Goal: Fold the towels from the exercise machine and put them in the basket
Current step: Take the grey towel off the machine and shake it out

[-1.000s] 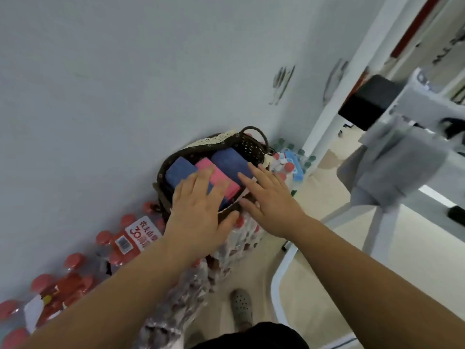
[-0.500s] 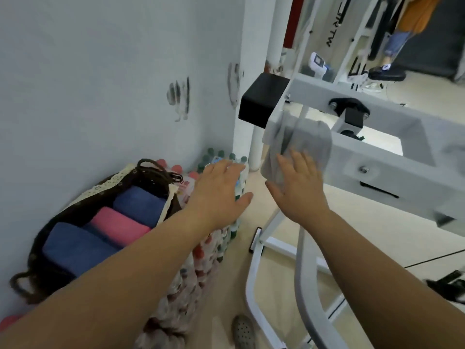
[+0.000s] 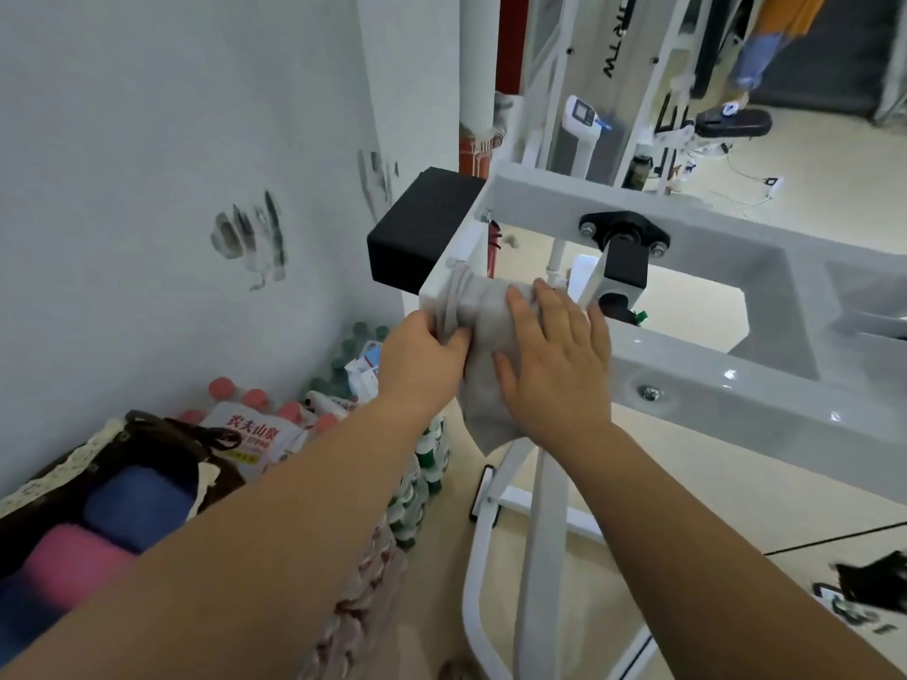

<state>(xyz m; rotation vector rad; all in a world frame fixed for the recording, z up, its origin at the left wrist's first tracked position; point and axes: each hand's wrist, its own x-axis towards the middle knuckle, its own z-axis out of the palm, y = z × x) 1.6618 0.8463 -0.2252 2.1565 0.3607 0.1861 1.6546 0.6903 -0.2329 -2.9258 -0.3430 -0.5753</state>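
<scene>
The head view showed one grey towel (image 3: 483, 336) draped over the near rail of the white exercise machine (image 3: 711, 385), just at the frame's corner beside a black pad (image 3: 422, 228), its loose end hanging below the rail. Two hands met on it: the left hand (image 3: 422, 358) was clenched on the towel's bunched left edge, and the right hand (image 3: 557, 365) lay flat with spread fingers pressed on the cloth, not closed around it. At eight o'clock from the hands sat one dark woven basket (image 3: 147, 439) with a lace trim, holding three folded towels that could be counted: a blue towel (image 3: 140, 503) farthest back, a pink towel (image 3: 68, 561) in front of it, and another blue one (image 3: 19, 615) at the frame's edge. Half a second earlier the left hand had hovered open and apart from the towel while only the right hand's fingertips reached it; a second earlier both hands had been over the basket. Packs of bottles with red caps (image 3: 255, 400) and green caps (image 3: 353, 336) were stacked between the basket and the machine, too many to count. One pack's label (image 3: 250, 434) read 农夫山泉 in red, with smaller print too blurred to read. Black lettering on an upright (image 3: 613, 61) at twelve o'clock was tilted and could not be read with confidence.
</scene>
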